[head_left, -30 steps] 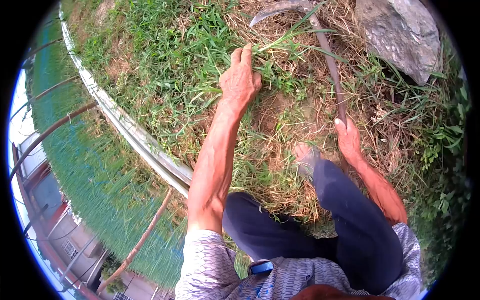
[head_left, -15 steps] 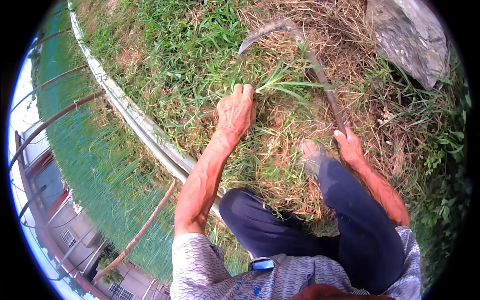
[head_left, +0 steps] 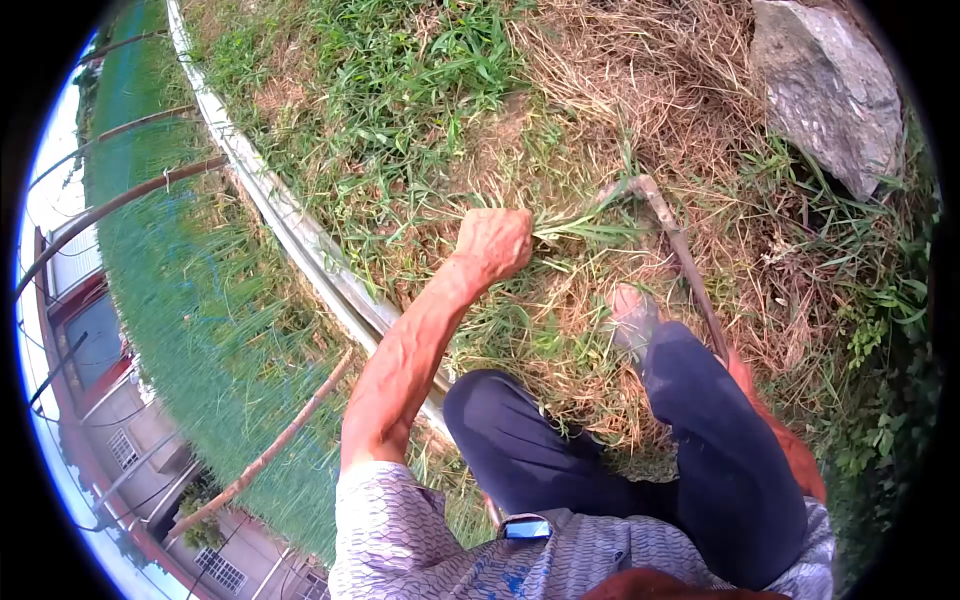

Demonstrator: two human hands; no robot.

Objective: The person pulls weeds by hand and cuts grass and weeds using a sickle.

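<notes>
My left hand (head_left: 497, 243) is closed in a fist around a tuft of green grass (head_left: 585, 229), whose blades stick out to the right of the fingers. A sickle (head_left: 688, 262) with a long brown handle slants up from my right hand (head_left: 738, 370). That hand is partly hidden behind my right knee, but the handle runs into its grip. The sickle's bend is just right of the grass tips, and most of its curved blade is hard to make out among the grass.
A large grey rock (head_left: 828, 95) lies at the upper right beside dry straw (head_left: 640, 70). Along the left runs a long pale rail (head_left: 290, 228), with curved poles (head_left: 120, 205) and green netting beyond it. My bare foot (head_left: 632, 312) rests in front of my knees.
My right hand has drawn the sickle down toward me, its head dropping from above the tuft to beside it. My left hand has shifted slightly down and right with the grass.
</notes>
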